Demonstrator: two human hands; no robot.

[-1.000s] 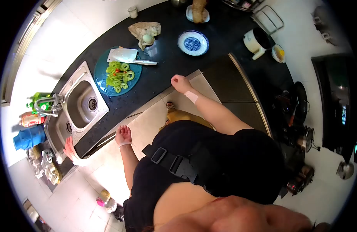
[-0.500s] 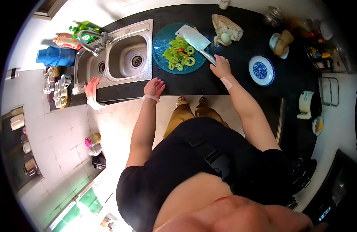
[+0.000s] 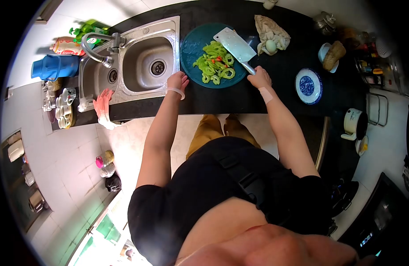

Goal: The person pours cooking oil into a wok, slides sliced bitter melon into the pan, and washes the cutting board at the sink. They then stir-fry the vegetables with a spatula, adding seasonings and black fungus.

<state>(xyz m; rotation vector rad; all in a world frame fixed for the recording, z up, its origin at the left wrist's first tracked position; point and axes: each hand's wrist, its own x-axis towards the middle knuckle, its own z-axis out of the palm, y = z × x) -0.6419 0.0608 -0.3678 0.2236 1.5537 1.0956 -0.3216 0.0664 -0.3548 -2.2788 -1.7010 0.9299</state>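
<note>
Slipping looks like the main hazard, judging by how the cleaver [image 3: 236,45] lies: its blade is flat across the right part of the round teal board [image 3: 192,46], while the handle [image 3: 247,67] pokes out past the rim above the desk [image 3: 231,102]. The right hand [image 3: 260,78] is curled about the end of that handle; how firmly it presses cannot be told from above. A grip so far back could let the blade tip or twist if lifted, and the wet-looking board may offer little friction. Sliced green rings [image 3: 212,64] sit heaped beside the blade, so a sideways sweep might push several off the edge. The left hand [image 3: 178,81] holds nothing visible, its fingers loosely bent, near the board's lower left rim and beside the sink [image 3: 174,33]; whether it touches the board is unclear. With no firm hold there, the board could skid, and fingers straying toward the blade would risk a cut. Of the 2 hands, the right is nearer the pale egg [image 3: 271,46] on its crumpled cloth [image 3: 267,29]; a bump from the cleaver might set it rolling.
</note>
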